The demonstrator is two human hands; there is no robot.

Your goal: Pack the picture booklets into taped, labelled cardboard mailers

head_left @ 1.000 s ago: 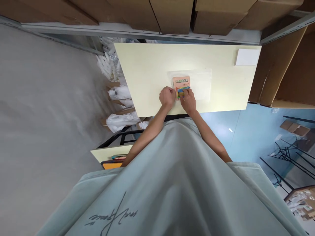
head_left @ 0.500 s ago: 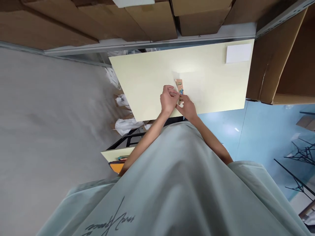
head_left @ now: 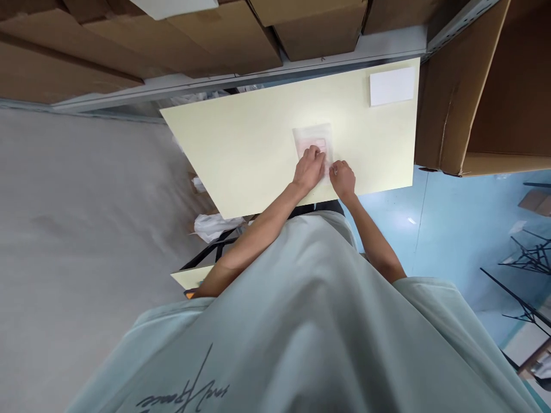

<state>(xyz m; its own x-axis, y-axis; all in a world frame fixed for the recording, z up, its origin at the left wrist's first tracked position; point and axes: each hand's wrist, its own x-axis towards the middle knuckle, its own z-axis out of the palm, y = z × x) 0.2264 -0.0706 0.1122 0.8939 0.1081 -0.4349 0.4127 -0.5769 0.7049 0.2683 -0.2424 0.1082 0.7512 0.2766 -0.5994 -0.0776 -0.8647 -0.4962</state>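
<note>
A thin, translucent white sheet (head_left: 327, 131), perhaps a bag or wrap, lies on the pale-yellow tabletop (head_left: 253, 149). A pinkish rectangular thing shows blurred through it. My left hand (head_left: 309, 170) rests on the sheet with curled fingers, over the lower part of the pinkish thing. To its right, my right hand (head_left: 343, 179) is closed, thumb and fingers pinching the sheet's lower right edge. What lies under my left fingers is hidden.
A white rectangular stack (head_left: 391, 86) lies at the table's far right corner. Cardboard boxes (head_left: 318, 34) fill the shelf behind. An open carton (head_left: 443, 123) stands against the right side. White-wrapped things (head_left: 215, 226) sit below the table's left edge.
The orange patterned piece, bare and held between both hands before, is out of plain sight; a pinkish shape shows under the sheet. My right hand has moved right, and the view has shifted.
</note>
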